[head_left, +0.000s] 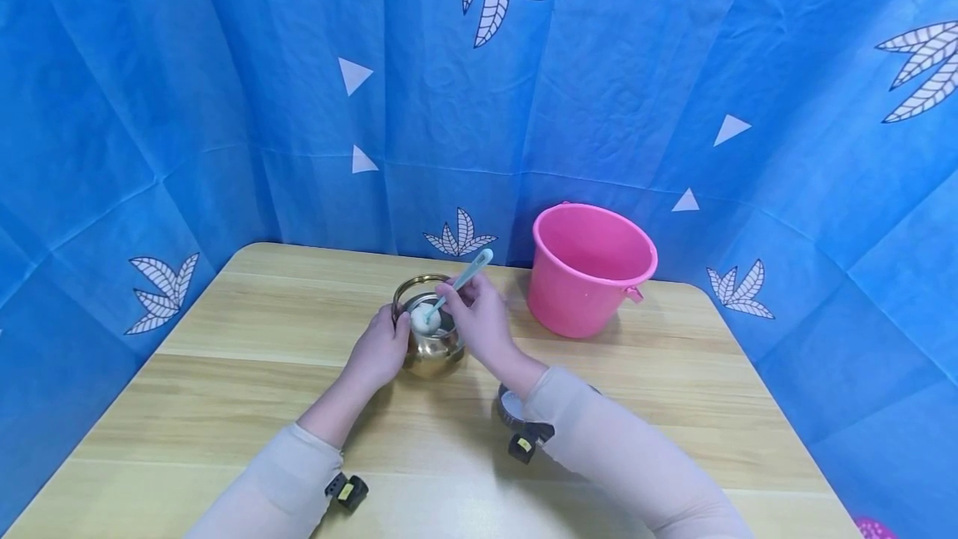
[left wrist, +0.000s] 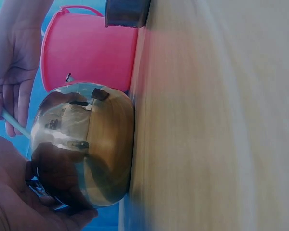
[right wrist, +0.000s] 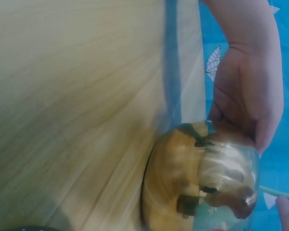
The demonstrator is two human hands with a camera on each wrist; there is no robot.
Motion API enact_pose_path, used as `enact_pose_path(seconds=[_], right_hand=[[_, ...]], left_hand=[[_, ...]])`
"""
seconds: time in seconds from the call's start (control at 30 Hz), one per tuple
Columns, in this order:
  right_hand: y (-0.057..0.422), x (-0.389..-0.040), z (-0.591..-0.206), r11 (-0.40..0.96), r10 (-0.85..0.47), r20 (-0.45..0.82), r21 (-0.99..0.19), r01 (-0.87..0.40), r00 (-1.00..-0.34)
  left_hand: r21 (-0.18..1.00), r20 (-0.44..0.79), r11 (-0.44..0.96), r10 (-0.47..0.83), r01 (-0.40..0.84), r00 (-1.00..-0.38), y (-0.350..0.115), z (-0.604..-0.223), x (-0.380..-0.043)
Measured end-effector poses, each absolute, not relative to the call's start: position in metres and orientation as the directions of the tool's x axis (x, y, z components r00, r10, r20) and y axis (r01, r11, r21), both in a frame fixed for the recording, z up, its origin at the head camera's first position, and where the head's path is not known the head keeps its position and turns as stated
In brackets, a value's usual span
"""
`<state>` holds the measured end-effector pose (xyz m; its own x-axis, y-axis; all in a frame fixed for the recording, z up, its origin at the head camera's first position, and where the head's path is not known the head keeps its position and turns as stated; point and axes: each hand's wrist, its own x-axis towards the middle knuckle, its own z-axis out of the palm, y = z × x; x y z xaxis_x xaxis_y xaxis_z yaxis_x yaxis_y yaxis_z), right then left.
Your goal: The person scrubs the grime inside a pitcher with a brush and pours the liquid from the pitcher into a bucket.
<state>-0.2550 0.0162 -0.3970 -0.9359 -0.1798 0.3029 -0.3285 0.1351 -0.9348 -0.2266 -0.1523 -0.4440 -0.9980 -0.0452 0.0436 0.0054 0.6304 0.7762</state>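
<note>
A shiny gold pot [head_left: 432, 356] with a raised hoop handle [head_left: 402, 294] stands upright on the table. My left hand [head_left: 383, 348] grips its near left side, thumb by the rim; the left wrist view shows the fingers [left wrist: 70, 219] round the pot's lower side. In my right hand [head_left: 482, 318], thumb and fingers pinch the pale blue handle [head_left: 473, 267] of a slim tool, tilted over the pot's mouth. Its lower end meets a round white piece [head_left: 425, 318] at the opening, which looks like a sponge head. The pot's inside is mostly hidden.
Behind and right of the pot stands a pink bucket [head_left: 576, 306]. A round dark-rimmed dish [head_left: 511, 407] lies partly hidden under my right forearm. Blue patterned curtain [head_left: 464, 106] hangs behind the wood-grain table [head_left: 247, 381] and along both sides.
</note>
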Motion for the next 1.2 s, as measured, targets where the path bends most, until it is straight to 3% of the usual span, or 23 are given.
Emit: enact_pose_path(seconds=[0.77, 1.2], right_hand=[[0.016, -0.245, -0.398, 0.372, -0.279, 0.489, -0.739, -0.562, -0.827], [0.014, -0.241, -0.399, 0.4, -0.338, 0.551, -0.65, -0.646, -0.763]], left_hand=[[0.781, 0.046, 0.624, -0.041, 0.01, -0.998, -0.153, -0.443, -0.225], [0.775, 0.04, 0.632, -0.038, 0.006, -0.998, -0.153, -0.443, -0.226]])
